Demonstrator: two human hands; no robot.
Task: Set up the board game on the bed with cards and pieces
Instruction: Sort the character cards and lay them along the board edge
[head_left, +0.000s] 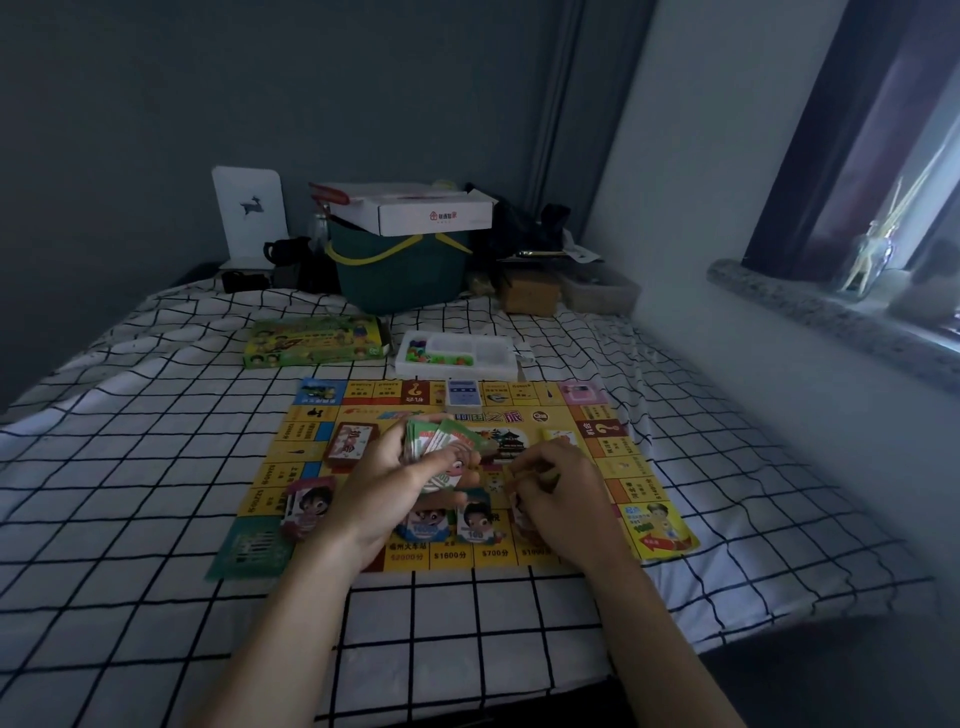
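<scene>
Card piles (470, 519) crowding board (618, 467)

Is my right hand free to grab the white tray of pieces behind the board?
Probably not yet. The right hand seems to be pinching a card low over the board. The white tray lies unobstructed on the bed beyond the board's far edge, so putting the card down first should free it.

body: two bare forearms | left hand (387, 480), right hand (558, 493) ungloved | no sleeves visible
</scene>
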